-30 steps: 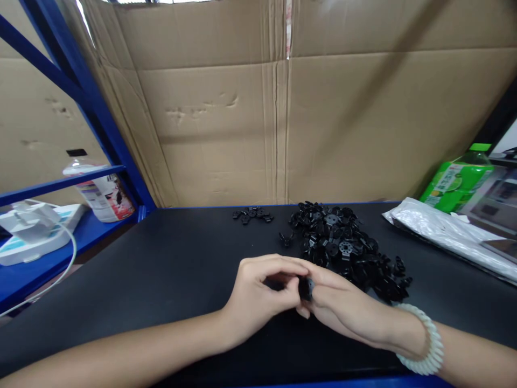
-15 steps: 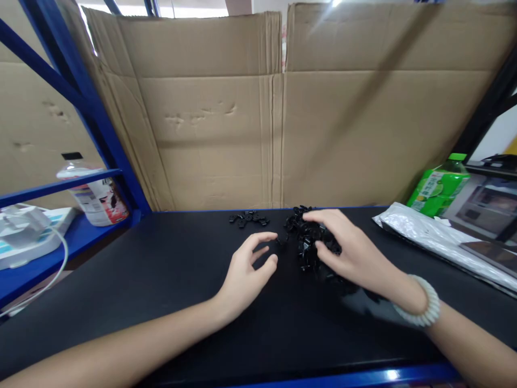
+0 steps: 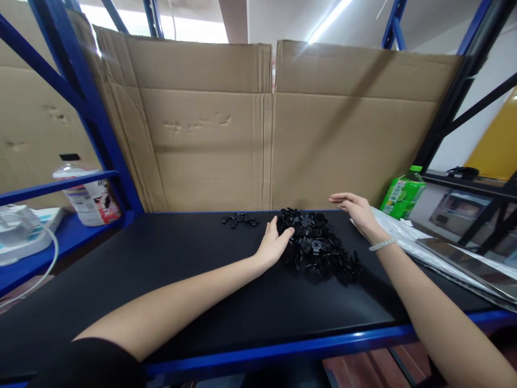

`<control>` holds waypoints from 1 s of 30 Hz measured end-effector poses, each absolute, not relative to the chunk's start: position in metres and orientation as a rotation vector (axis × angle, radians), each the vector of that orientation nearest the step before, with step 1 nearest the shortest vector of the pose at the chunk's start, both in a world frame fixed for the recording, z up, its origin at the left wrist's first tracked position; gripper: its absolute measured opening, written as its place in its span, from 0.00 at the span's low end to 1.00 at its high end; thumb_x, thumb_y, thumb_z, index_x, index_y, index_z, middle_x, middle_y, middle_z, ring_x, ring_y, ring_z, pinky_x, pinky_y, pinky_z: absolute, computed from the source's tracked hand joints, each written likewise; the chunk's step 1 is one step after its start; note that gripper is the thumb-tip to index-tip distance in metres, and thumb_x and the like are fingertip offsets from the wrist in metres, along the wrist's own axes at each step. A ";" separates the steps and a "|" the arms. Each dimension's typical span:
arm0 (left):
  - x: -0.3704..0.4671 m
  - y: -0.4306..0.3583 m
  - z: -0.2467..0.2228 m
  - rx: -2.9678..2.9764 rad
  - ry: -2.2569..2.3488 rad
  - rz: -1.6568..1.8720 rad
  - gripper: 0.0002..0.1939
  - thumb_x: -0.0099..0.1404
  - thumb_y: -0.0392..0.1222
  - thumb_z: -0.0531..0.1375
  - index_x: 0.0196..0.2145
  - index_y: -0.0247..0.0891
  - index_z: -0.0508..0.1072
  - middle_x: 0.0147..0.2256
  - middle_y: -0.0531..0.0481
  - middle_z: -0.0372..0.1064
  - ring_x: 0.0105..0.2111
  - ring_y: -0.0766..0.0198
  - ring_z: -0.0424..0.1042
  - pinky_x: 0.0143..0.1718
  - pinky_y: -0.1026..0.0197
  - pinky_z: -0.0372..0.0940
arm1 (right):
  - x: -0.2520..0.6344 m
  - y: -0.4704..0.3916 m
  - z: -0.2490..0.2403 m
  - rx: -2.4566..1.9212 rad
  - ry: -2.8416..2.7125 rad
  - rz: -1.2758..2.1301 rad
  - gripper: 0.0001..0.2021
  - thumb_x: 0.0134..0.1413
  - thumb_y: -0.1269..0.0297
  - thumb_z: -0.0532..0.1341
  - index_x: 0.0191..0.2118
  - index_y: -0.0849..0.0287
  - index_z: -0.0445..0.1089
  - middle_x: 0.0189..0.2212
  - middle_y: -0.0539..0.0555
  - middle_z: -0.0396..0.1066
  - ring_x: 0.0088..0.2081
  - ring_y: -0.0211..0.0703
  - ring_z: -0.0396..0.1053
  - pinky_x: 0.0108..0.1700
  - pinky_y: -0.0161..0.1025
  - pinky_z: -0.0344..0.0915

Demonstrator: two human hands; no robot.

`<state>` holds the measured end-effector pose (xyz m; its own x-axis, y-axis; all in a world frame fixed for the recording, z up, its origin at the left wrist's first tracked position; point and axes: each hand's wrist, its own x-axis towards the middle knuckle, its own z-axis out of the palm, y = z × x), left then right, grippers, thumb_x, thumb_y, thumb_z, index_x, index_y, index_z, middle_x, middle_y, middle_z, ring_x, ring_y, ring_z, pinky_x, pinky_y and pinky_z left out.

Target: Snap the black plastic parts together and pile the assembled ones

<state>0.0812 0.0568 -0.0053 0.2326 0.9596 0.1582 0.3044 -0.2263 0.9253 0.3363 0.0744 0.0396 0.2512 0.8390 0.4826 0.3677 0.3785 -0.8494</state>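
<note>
Head view only: black work surface (image 3: 169,280) with a blue front edge, cardboard sheets (image 3: 258,134) standing along the back. Pile of small black plastic parts (image 3: 319,249) sits just right of centre on the surface. Left hand (image 3: 274,245) lies flat at the pile's 9 o'clock edge, fingers loosely spread, fingertips touching the outermost parts, nothing gripped. Right hand (image 3: 355,211) is at about 1 o'clock of the pile, palm down, fingers extended and unclenched, holding nothing; can't tell if it hovers or rests on the surface, clear of the pile. White beaded bracelet (image 3: 382,244) on the right wrist. Smaller cluster of black parts (image 3: 239,219) lies apart from the main pile at its 10 o'clock, near the cardboard. Clear plastic bag (image 3: 420,242) lies at the pile's 3 o'clock, just beside the right wrist, with a green bottle (image 3: 403,196) standing behind it at about 2 o'clock. Far left, at 9 o'clock, a blue shelf (image 3: 60,237) holds a white-labelled bottle (image 3: 91,194) and a white device (image 3: 20,231) with a cable. Blue rack posts (image 3: 84,102) rise at the left, dark ones at the right.
</note>
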 end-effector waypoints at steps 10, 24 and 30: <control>0.095 0.062 -0.007 1.776 1.200 1.055 0.31 0.65 0.51 0.56 0.62 0.37 0.56 0.63 0.37 0.55 0.64 0.48 0.51 0.62 0.50 0.49 | 0.324 0.101 -0.008 -1.305 -1.104 0.735 0.15 0.62 0.61 0.58 0.52 0.60 0.65 0.50 0.58 0.67 0.45 0.47 0.69 0.45 0.49 0.69; -0.025 0.090 0.011 2.283 1.582 1.001 0.15 0.68 0.42 0.57 0.51 0.36 0.68 0.50 0.43 0.67 0.45 0.56 0.71 0.44 0.49 0.69 | 0.331 0.081 0.027 -1.071 -0.949 0.523 0.14 0.62 0.60 0.57 0.50 0.61 0.66 0.47 0.57 0.68 0.44 0.46 0.70 0.45 0.48 0.69; -0.047 0.094 0.001 2.503 1.662 0.777 0.15 0.68 0.42 0.57 0.51 0.36 0.68 0.50 0.42 0.67 0.45 0.56 0.71 0.44 0.49 0.69 | 0.297 0.060 0.041 -0.907 -1.056 0.392 0.11 0.54 0.63 0.51 0.36 0.59 0.70 0.33 0.57 0.72 0.38 0.44 0.70 0.42 0.43 0.65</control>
<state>-0.0471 0.0935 0.0014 0.3013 0.8731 0.3832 0.8539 -0.4259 0.2990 0.2968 0.0598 0.0407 0.4686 0.6701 0.5757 0.1325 0.5910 -0.7957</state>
